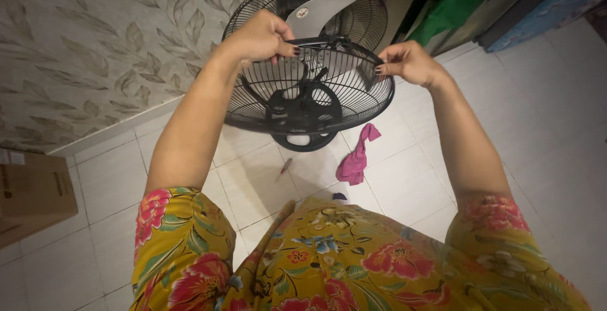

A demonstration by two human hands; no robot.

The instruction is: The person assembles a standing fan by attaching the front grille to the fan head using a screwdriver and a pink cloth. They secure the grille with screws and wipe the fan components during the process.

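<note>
Gripping the black fan grille [310, 86] at opposite rim edges, left hand [262, 36] and right hand [408, 63] clamp it before the fan blade [316, 13]; a slipping pinch could drop it onto the tiled floor [404, 184].

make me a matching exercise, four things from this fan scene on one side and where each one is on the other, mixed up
Things:
1. left hand
2. pink cloth
3. cardboard box
4. screwdriver

Places:
A. at the left edge of the view, by the wall
B. on the floor tiles to the right of the fan's base
C. gripping the rim of the black fan grille
D. on the floor tiles just in front of the fan's base, small and thin

Pairs: 1-C, 2-B, 3-A, 4-D

The right hand grips the grille's other side.
</note>
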